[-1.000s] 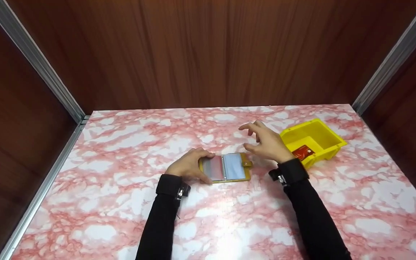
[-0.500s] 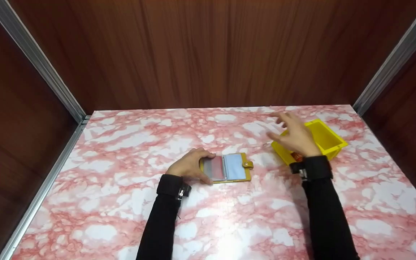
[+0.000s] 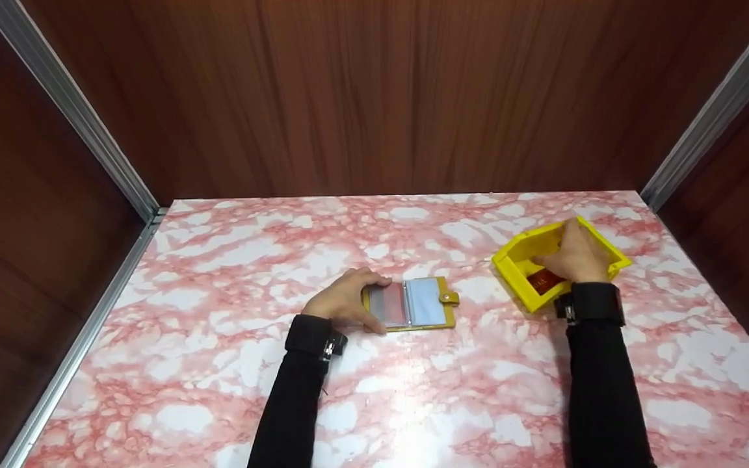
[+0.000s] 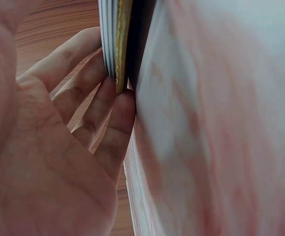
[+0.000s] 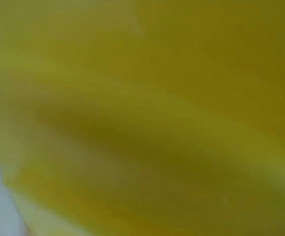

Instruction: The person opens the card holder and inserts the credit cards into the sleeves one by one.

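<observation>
A yellow card holder lies unfolded on the table, its clear sleeves facing up and a snap tab at its right edge. My left hand holds its left side, thumb at the near edge and fingers at the far edge. In the left wrist view, fingertips meet the edge of the cover and its stacked sleeves. My right hand is down inside a yellow bin, thumb spread from the fingers, whose tips are hidden. A red card lies in the bin below that thumb. Blurred yellow plastic fills the right wrist view.
The table has a pink and white marbled top. Wood-grain panels stand behind it and at both sides, with metal rails at the corners.
My right hand has moved right from beside the card holder and down into the yellow bin. My left hand keeps its hold on the card holder.
</observation>
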The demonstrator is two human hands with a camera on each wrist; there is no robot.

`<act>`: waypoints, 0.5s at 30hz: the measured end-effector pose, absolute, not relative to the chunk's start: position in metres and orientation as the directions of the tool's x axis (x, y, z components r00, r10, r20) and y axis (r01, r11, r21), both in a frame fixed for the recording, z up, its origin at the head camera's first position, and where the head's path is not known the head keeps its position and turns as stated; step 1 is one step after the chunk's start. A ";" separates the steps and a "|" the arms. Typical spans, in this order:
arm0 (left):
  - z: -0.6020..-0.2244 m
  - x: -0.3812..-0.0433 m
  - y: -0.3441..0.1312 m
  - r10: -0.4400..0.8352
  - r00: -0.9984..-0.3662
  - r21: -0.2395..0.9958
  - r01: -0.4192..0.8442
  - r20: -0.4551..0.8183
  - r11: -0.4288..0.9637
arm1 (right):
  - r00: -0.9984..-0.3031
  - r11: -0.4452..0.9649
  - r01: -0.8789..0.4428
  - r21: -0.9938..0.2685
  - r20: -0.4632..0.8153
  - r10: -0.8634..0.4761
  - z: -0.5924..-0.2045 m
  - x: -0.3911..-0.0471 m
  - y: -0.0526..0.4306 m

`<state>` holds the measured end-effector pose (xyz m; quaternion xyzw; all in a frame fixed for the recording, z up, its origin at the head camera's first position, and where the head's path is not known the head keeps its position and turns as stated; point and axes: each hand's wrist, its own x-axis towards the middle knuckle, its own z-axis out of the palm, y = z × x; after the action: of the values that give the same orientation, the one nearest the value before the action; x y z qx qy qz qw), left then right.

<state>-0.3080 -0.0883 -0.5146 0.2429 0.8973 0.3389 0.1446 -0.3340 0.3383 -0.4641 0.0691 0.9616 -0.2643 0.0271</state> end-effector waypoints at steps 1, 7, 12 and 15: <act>-0.515 -0.308 -0.088 0.534 -0.840 0.677 0.338 -0.096 0.654 | -0.985 0.858 0.165 -0.486 -0.119 0.122 -0.465 -0.333 0.339; -0.514 -0.306 -0.087 0.546 -0.834 0.696 0.345 -0.080 0.629 | -0.956 0.942 0.123 -0.313 -0.293 0.027 -0.463 -0.331 0.343; -0.513 -0.306 -0.088 0.537 -0.839 0.698 0.331 -0.091 0.635 | -0.937 0.958 0.102 -0.268 -0.350 0.002 -0.461 -0.333 0.343; -0.514 -0.306 -0.088 0.531 -0.842 0.691 0.329 -0.094 0.643 | -0.932 0.958 0.094 -0.270 -0.362 -0.011 -0.460 -0.334 0.343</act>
<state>-0.3064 -0.0881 -0.5141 0.2404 0.8946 0.3471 0.1460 -0.3339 0.3426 -0.4598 0.0212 0.9724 -0.1430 0.1829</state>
